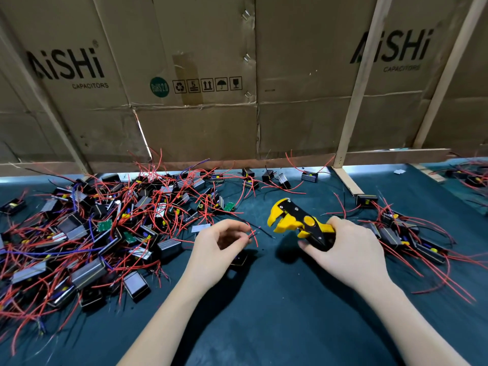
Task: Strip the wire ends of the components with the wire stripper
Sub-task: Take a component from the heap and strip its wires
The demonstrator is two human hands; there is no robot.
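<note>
Yellow-and-black plastic wire stripper (pixel 298 223) sits in the right hand (pixel 348 249), whose fingers wrap its black handles; its yellow jaws stand apart, pointing left toward the wire ends, above the dark teal table cover (pixel 277 299). The left hand (pixel 219 249) pinches thin red and black wires (pixel 254 233) between thumb and fingertips, their tips just short of the jaws. A small black boxy component (pixel 239 260) lies under that hand. Left of it sprawls a heap of black-and-silver components with tangled red and purple leads (pixel 105 225); a smaller group (pixel 412 239) lies right. Brown printed cardboard sheets (pixel 184 75) stand behind.
</note>
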